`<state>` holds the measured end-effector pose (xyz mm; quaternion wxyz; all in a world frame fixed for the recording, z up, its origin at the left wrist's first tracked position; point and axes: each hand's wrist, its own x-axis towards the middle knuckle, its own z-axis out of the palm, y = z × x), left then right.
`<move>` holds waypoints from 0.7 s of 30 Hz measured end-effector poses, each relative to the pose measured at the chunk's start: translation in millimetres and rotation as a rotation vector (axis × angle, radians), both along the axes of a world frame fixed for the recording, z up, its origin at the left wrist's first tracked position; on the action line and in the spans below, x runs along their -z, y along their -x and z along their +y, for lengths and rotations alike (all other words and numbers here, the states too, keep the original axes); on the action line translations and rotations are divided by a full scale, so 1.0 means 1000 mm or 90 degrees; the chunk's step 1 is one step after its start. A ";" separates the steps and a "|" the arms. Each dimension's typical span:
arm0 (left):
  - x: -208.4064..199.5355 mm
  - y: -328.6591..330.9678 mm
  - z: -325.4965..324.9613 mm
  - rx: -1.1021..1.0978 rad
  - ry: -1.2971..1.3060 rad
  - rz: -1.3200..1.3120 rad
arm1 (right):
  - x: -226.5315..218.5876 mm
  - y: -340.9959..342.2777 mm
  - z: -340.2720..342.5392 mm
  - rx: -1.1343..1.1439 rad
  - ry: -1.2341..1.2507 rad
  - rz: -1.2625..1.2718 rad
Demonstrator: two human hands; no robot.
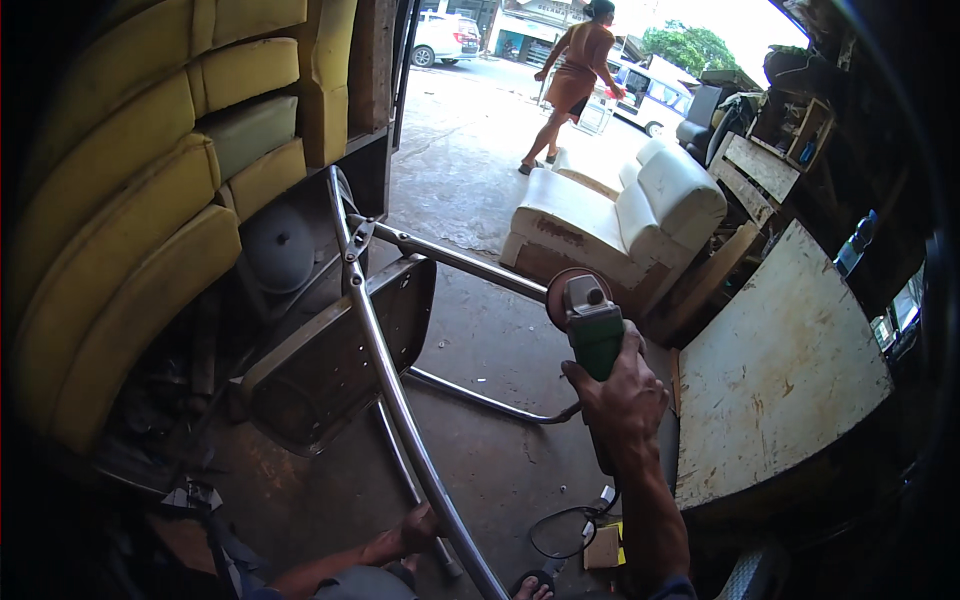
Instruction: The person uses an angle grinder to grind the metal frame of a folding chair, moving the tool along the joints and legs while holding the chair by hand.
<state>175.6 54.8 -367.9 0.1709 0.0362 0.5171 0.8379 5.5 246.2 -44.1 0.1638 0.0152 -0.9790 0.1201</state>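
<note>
Right hand: closed firmly round a green angle grinder (pixel 597 345), this right hand (pixel 625 400) has its thumb along the left side and its fingers wrapped on the right; the forearm rises from the near right.
Left hand: low at the near left, the left hand (pixel 420 527) is curled closed on a slim tube (pixel 396 455), knuckles up; the far side of its grip is hidden from me.
Grinder: right of centre, tilted, its head pointing far, with a brownish disc (pixel 556 300) at the right end of a chrome bar (pixel 470 262); whether they touch I cannot tell.
Chair frame: bent chrome tubing, this chair frame (pixel 385 360) slants from far left to near centre, bolted to the bar at a pivot plate (pixel 357 238).
Panel: dark, round-cornered panel (pixel 345 355), tipped on edge behind the tubing.
Floor: a black cable (pixel 535 545) loops near a small box (pixel 603 548); a sandalled foot (pixel 533 586) shows at the near edge.
Left wall: yellow cushions (pixel 120 250) stacked high.
Right side: a scuffed white board (pixel 780 380) leans there, with a worn white armchair (pixel 620 215) farther off.
Street: a person (pixel 575 70) mid-stride, a white car (pixel 445 38) beyond on the left.
</note>
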 end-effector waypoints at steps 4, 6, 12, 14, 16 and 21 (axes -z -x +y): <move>0.024 -0.009 -0.007 -0.007 0.089 0.021 | -0.011 0.031 -0.061 -0.109 -0.021 -0.023; 0.027 -0.014 -0.003 -0.037 0.112 0.055 | -0.019 0.042 -0.084 -0.147 -0.021 -0.071; -0.035 0.000 -0.006 -0.069 0.242 0.294 | -0.037 0.064 -0.129 -0.203 -0.138 -0.134; -0.031 0.001 -0.001 -0.127 0.304 0.323 | -0.046 0.067 -0.146 -0.217 -0.159 -0.143; -0.007 0.002 0.002 -0.254 0.381 0.448 | -0.052 0.064 -0.159 -0.232 -0.170 -0.140; -0.084 -0.002 -0.010 -0.081 0.146 0.090 | -0.045 0.056 -0.118 -0.164 -0.158 -0.142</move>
